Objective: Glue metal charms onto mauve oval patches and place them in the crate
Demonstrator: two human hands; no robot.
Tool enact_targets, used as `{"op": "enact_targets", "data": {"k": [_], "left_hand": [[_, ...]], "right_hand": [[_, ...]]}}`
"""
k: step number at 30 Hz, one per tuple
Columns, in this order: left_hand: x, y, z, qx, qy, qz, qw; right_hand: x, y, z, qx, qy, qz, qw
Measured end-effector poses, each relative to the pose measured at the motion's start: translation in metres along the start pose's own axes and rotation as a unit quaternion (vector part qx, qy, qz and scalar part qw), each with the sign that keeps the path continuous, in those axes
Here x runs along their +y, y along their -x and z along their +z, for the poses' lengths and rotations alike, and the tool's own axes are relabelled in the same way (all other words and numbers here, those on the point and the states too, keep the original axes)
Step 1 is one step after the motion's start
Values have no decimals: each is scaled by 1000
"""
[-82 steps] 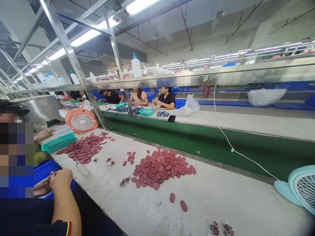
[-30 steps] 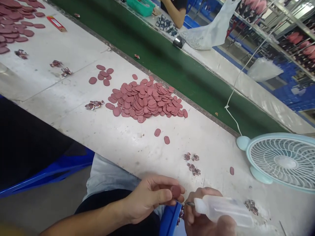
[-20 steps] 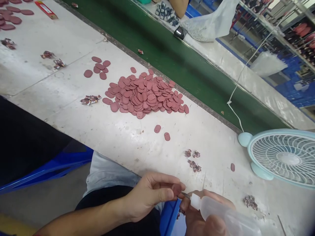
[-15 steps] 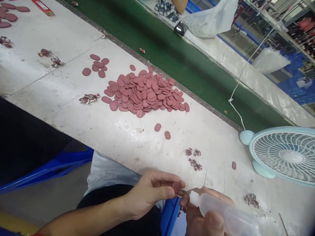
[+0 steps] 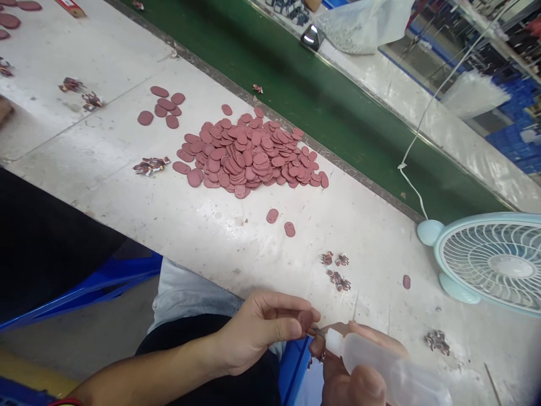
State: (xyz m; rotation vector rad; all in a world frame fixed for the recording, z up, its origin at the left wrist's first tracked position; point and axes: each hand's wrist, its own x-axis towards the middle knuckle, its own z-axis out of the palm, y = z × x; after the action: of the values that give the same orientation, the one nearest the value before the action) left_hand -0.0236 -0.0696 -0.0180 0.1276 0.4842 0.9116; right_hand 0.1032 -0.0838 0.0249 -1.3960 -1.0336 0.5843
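- Left hand [image 5: 249, 341]: oval piece [image 5: 304, 320] pinched, at five o'clock in view.
- Right hand [image 5: 336, 376]: bottle [image 5: 391, 365] gripped, at the piece's four o'clock.
- The left thumb [image 5: 291, 329] could be jabbed if the nozzle [image 5: 319, 332] is let slip.

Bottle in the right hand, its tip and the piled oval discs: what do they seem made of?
Bottle: probably plastic with a smooth finish, since its walls are cloudy and translucent. Tip: perhaps metal, being thin and dark grey. Oval discs: matte, dull red and evenly coloured; could be rubber or leather-like sheet, the look leaves it open.
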Motion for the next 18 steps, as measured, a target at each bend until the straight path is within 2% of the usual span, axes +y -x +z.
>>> {"op": "enact_targets", "data": {"k": [2, 6, 8, 10, 15, 18], "left_hand": [[0, 0, 0, -2, 2, 0, 1000], [1, 2, 1, 7, 7, -10, 1000], [0, 2, 1, 12, 7, -18, 1000], [0, 2, 0, 16, 8, -25, 1000], [0, 1, -1, 26, 8, -30, 999], [0, 1, -1, 30, 6, -32, 999]], "right_hand": [[0, -1, -2, -6, -4, 8, 1000], [3, -3, -10, -70, -47, 24, 996], [4, -2, -14, -73, -61, 23, 995], [4, -2, -17, -71, -61, 31, 995], [-1, -4, -25, -152, -68, 47, 985], [-3, -3, -26, -164, -55, 43, 984]]}}
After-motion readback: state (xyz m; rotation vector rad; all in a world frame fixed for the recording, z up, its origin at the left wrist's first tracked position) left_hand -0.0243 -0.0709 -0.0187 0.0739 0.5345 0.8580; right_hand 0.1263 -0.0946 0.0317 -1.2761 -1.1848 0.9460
